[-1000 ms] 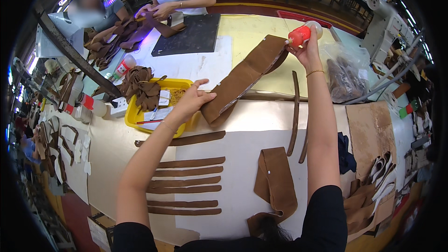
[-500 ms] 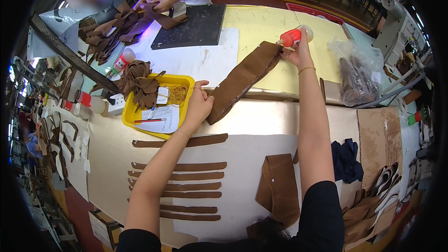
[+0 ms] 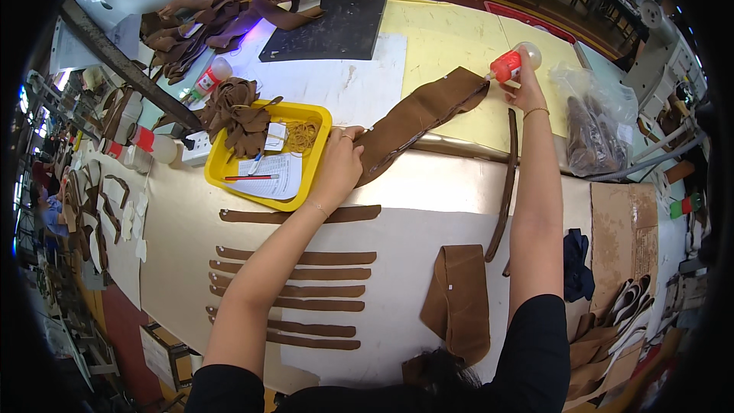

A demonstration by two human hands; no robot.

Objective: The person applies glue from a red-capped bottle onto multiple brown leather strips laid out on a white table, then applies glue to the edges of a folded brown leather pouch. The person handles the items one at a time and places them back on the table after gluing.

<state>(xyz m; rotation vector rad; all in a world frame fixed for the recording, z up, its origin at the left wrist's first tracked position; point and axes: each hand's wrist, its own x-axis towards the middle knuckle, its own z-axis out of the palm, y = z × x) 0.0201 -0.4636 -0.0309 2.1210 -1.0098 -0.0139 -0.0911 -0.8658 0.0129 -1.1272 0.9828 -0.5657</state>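
My right hand (image 3: pixel 526 90) is wrapped round a squeeze bottle (image 3: pixel 506 67) with a red label, tilted so its nozzle is at the upper right corner of a wide brown leather-like piece (image 3: pixel 420 113). At the other end of that piece, my left hand (image 3: pixel 342 159) grips its edge with curled fingers, close beside a yellow tray (image 3: pixel 325 126). Several narrow brown strips (image 3: pixel 329 258) lie in rows under my left forearm. A folded brown piece (image 3: pixel 466 298) rests between my arms, and a long thin strip (image 3: pixel 503 191) lies by my right forearm.
The tray holds brown pieces, rubber bands, paper and a red pencil (image 3: pixel 251 177). A clear bag (image 3: pixel 600 126) and dark blue cloth (image 3: pixel 578 264) are to the right. Co-workers handle brown pieces at the far left, beside a black board (image 3: pixel 332 29). A metal bar (image 3: pixel 126 61) slants there.
The bottle and my right hand have shifted right along the brown piece's far end. My view has turned slightly, and the thin strip by my right forearm shows more fully.
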